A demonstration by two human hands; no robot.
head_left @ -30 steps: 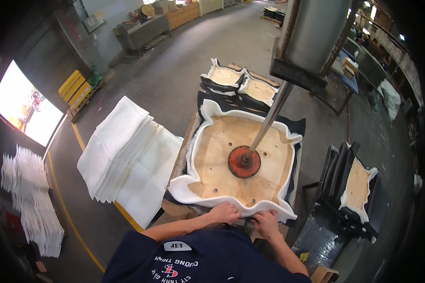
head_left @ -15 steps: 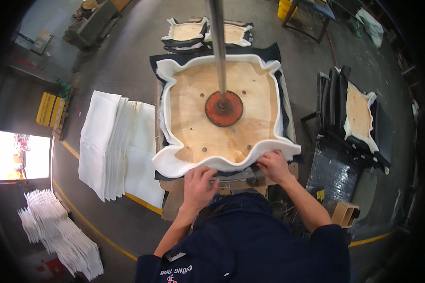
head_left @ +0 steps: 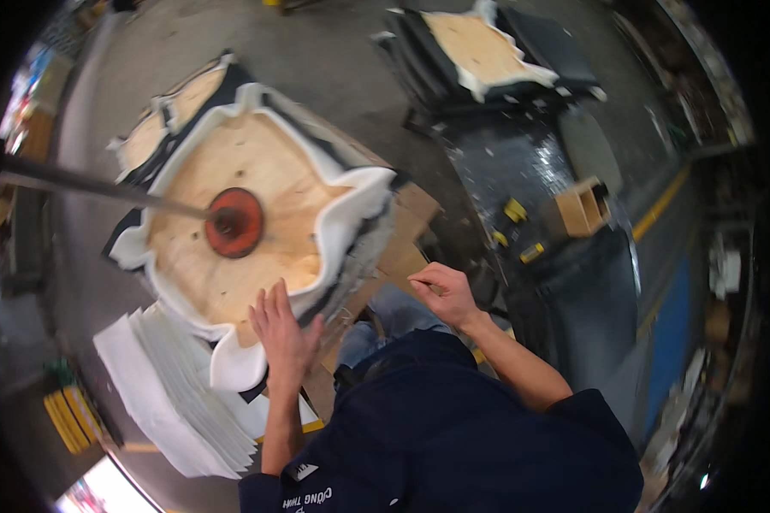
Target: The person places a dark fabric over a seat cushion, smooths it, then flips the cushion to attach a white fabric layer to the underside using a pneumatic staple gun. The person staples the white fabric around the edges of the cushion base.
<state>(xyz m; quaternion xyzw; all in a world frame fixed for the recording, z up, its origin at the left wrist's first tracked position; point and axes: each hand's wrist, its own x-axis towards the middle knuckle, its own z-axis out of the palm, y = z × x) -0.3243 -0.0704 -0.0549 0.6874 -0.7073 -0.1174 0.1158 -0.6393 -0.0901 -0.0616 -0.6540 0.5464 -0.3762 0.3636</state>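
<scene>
A square plywood panel (head_left: pixel 257 162) lies at the left, its edges wrapped by thick white padding (head_left: pixel 351 198) over black cover material (head_left: pixel 127 231). A red round disc (head_left: pixel 250 224) on the end of a metal rod (head_left: pixel 103 189) rests against the panel's middle. My left hand (head_left: pixel 284 333) is at the near edge of the padding, fingers spread and holding nothing; whether it touches the padding I cannot tell. To the right of the panel, my right hand (head_left: pixel 447 295) is apart from it, with fingers curled in and no object visible in them.
A side table (head_left: pixel 496 184) at the right carries a small open wooden box (head_left: pixel 580 208) and yellow-handled tools (head_left: pixel 513 210). Behind, a padded panel (head_left: pixel 475 47) lies on black pieces. White sheets (head_left: pixel 167 393) are stacked at lower left, with yellow blocks (head_left: pixel 71 419) beyond.
My view has swung to the right, so the panel now appears turned and further left. Both hands have let go of the padding's near edge; the right one has pulled away from it.
</scene>
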